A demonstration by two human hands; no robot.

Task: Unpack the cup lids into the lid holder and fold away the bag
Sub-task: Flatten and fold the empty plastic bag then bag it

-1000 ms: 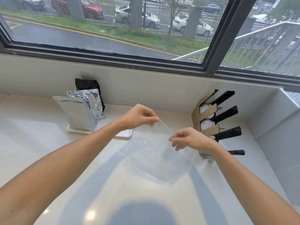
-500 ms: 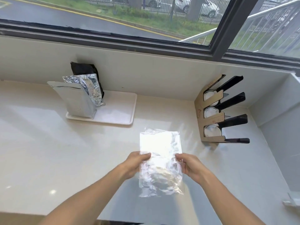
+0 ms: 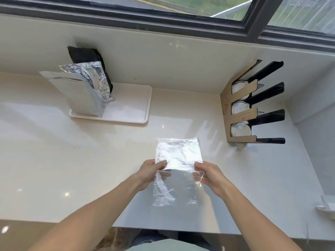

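Note:
A clear, crinkled plastic bag (image 3: 178, 165) is stretched flat above the pale counter, between my two hands. My left hand (image 3: 153, 171) pinches its left edge and my right hand (image 3: 208, 173) pinches its right edge, each about halfway along the bag. The bag looks empty. At the right, against the wall, stands the lid holder (image 3: 241, 113), brown card with black slanted arms. White cup lids (image 3: 240, 132) sit in its three slots.
A white tray (image 3: 132, 111) at the back left carries a silver foil pouch (image 3: 79, 93), a crumpled foil bag and a black bag behind. A window runs along the back wall. The counter's front edge lies just under my forearms. A small white object (image 3: 324, 209) lies far right.
The bag has come from near the lid holder to the counter's front middle, and both hands have shifted their hold to its side edges. My view has tilted downward.

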